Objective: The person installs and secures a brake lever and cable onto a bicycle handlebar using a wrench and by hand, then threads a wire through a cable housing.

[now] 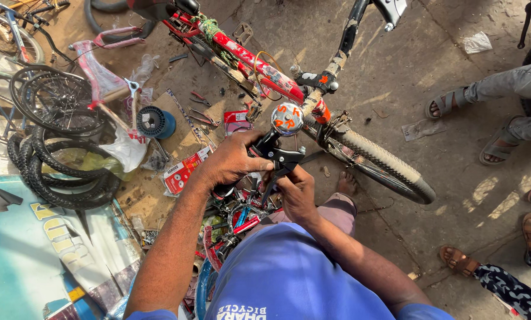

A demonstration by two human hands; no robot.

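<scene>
A red bicycle (250, 62) stands before me, its front wheel (379, 165) turned to the right. On its handlebar sits a round silver bell (286, 118) with orange marks. My left hand (230, 161) wraps the black handlebar grip just below the bell. My right hand (297, 191) is closed around the black brake lever (284, 159) on the same bar, fingers under it. My bare foot (346, 183) rests on the ground beside the wheel.
Stacked tyres (64, 178) and spoked rims (55, 101) lie at left, with a blue spool (156, 122), pliers (201, 98) and small boxes (182, 170) on the concrete. Other people's sandalled feet (446, 104) stand at right. A painted board (28, 255) lies at lower left.
</scene>
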